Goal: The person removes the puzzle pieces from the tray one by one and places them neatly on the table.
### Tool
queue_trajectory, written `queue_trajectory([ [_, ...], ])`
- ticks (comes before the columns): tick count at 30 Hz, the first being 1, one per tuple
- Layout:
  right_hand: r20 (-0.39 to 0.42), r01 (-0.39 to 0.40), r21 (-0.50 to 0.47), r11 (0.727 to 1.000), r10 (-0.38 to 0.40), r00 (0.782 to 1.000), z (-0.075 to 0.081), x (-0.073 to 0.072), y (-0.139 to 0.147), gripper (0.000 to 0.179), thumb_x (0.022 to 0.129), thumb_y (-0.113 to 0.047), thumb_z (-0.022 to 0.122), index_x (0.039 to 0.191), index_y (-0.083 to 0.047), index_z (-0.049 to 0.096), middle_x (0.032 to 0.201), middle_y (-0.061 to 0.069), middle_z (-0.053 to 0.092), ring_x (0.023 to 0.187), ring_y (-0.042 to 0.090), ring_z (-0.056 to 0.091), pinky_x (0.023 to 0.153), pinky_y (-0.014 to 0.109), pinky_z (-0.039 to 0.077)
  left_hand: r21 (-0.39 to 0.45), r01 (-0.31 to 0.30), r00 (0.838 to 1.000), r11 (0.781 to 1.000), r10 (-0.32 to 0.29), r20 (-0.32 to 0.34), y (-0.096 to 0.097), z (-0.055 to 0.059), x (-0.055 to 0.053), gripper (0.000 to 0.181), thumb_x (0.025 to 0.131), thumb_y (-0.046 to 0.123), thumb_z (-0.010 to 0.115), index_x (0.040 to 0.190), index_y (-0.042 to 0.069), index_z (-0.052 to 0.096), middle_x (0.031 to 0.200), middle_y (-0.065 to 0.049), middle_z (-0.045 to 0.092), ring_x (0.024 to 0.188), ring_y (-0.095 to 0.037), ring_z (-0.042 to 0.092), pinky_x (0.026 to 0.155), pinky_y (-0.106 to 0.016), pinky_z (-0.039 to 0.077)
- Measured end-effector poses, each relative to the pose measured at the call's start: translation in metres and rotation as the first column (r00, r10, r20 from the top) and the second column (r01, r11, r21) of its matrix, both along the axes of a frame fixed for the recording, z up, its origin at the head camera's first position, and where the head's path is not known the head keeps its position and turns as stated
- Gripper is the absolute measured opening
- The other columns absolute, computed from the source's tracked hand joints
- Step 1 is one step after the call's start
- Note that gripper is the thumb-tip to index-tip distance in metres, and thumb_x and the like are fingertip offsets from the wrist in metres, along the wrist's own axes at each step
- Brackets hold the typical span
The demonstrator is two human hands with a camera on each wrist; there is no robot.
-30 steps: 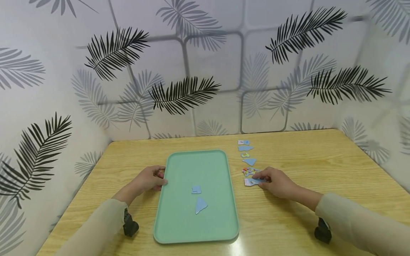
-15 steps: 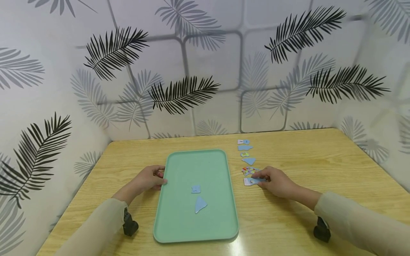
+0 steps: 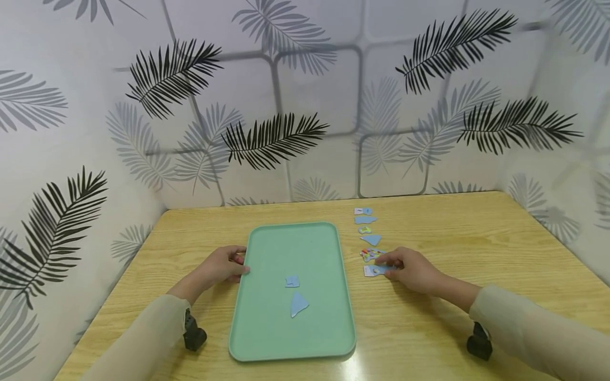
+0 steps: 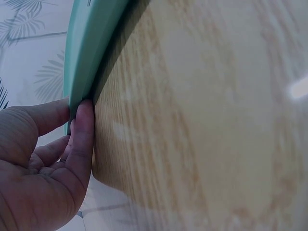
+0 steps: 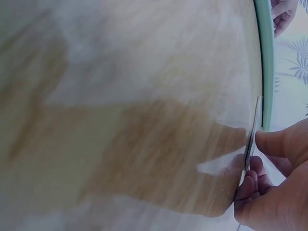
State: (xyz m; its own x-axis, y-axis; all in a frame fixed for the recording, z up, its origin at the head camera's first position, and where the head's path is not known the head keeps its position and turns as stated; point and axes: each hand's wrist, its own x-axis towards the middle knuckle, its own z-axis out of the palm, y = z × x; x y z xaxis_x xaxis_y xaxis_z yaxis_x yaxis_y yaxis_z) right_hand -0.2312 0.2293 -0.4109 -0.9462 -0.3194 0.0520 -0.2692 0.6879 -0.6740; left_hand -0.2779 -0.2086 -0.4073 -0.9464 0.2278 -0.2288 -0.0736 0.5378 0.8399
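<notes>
My left hand (image 3: 222, 266) grips the left rim of a pale green tray (image 3: 293, 338), thumb on one side of the edge and fingers on the other, as the left wrist view shows. Two pale blue puzzle pieces, one squarish (image 3: 292, 281) and one triangular (image 3: 299, 305), lie apart on the tray. Right of the tray, my right hand (image 3: 414, 271) pinches the right end of a blue-and-white puzzle piece (image 3: 373, 271) at table level. Its fingers cover that end. In the right wrist view the puzzle piece (image 5: 254, 132) appears edge-on at the thumb tip.
Beyond the right hand, puzzle pieces form a column: a multicoloured one (image 3: 369, 254), a blue triangle (image 3: 371, 240), a small yellow-green one (image 3: 364, 230), and blue ones (image 3: 365, 219) farther back. The wooden table (image 3: 457, 233) meets a leaf-patterned wall (image 3: 324, 169) behind.
</notes>
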Motion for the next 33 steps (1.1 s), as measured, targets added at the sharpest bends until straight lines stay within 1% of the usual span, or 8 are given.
queue_trajectory([
  [2,0.007,0.003,-0.012,1.000,-0.003,1.000,0.001,0.000,0.000,0.026,0.088,0.001,0.068,0.113,-0.003,0.071,0.103,0.009,0.061,0.087,0.023,0.049,0.074,0.037,0.044,0.004,0.001,1.000,1.000,-0.001,-0.001,0.000,-0.001,0.000,0.057,0.090,-0.002,0.066,0.141,-0.008,0.042,0.099,-0.014,0.052,0.082,-0.021,0.056,0.071,-0.032,0.057],
  [9,-0.001,0.012,-0.055,0.998,-0.012,1.000,0.003,-0.003,-0.005,0.027,0.089,-0.002,0.068,0.116,-0.004,0.070,0.112,0.014,0.063,0.103,0.029,0.056,0.087,0.046,0.047,0.001,0.002,1.000,1.000,-0.002,-0.002,0.000,0.000,0.001,0.058,0.090,-0.001,0.067,0.141,-0.008,0.041,0.100,-0.014,0.052,0.083,-0.021,0.056,0.071,-0.032,0.057],
  [11,-0.003,0.004,-0.071,0.997,-0.004,1.000,0.004,-0.003,-0.009,0.027,0.088,-0.002,0.068,0.115,-0.004,0.070,0.112,0.014,0.063,0.100,0.029,0.056,0.083,0.043,0.048,0.002,0.000,1.000,1.000,0.000,0.000,0.000,0.000,0.001,0.058,0.090,-0.002,0.067,0.141,-0.008,0.041,0.100,-0.014,0.052,0.083,-0.021,0.056,0.072,-0.032,0.057],
  [18,0.004,-0.064,-0.143,0.988,0.065,0.998,0.009,0.000,-0.027,0.027,0.090,0.000,0.065,0.117,0.000,0.068,0.118,0.016,0.062,0.097,0.026,0.054,0.076,0.035,0.048,0.005,-0.002,1.000,1.000,0.002,0.002,0.001,0.001,0.002,0.058,0.090,-0.002,0.066,0.141,-0.009,0.041,0.100,-0.014,0.052,0.083,-0.021,0.057,0.072,-0.033,0.057],
  [22,0.034,-0.076,-0.172,0.982,0.083,0.996,0.013,0.003,-0.040,0.028,0.091,-0.001,0.066,0.118,-0.002,0.068,0.115,0.015,0.061,0.097,0.025,0.053,0.075,0.034,0.050,0.009,-0.003,1.000,1.000,0.003,0.005,0.001,0.001,0.002,0.059,0.089,-0.002,0.067,0.142,-0.009,0.040,0.100,-0.014,0.052,0.083,-0.021,0.056,0.072,-0.033,0.057],
  [25,0.023,-0.103,-0.182,0.978,0.108,0.994,0.014,0.004,-0.049,0.028,0.090,0.001,0.066,0.118,-0.002,0.068,0.114,0.013,0.063,0.097,0.024,0.054,0.076,0.034,0.050,0.009,-0.004,1.000,1.000,0.004,0.007,0.000,0.000,0.002,0.060,0.089,-0.002,0.067,0.142,-0.009,0.039,0.100,-0.014,0.052,0.083,-0.021,0.056,0.071,-0.033,0.057],
  [30,0.002,-0.176,-0.227,0.958,0.182,0.983,0.015,0.007,-0.065,0.029,0.089,0.000,0.068,0.118,0.000,0.068,0.113,0.013,0.062,0.096,0.025,0.054,0.077,0.035,0.049,0.004,0.000,1.000,1.000,0.000,0.003,0.000,-0.001,0.001,0.059,0.089,-0.001,0.067,0.142,-0.008,0.040,0.100,-0.014,0.052,0.083,-0.021,0.056,0.071,-0.032,0.057],
  [33,0.021,-0.209,-0.253,0.945,0.221,0.975,0.013,0.008,-0.075,0.029,0.090,-0.002,0.068,0.118,-0.001,0.068,0.110,0.014,0.061,0.096,0.024,0.053,0.077,0.034,0.049,0.003,0.006,1.000,1.000,-0.006,0.000,-0.001,-0.001,0.000,0.059,0.089,-0.001,0.067,0.141,-0.007,0.041,0.099,-0.014,0.052,0.082,-0.021,0.056,0.071,-0.032,0.057],
])
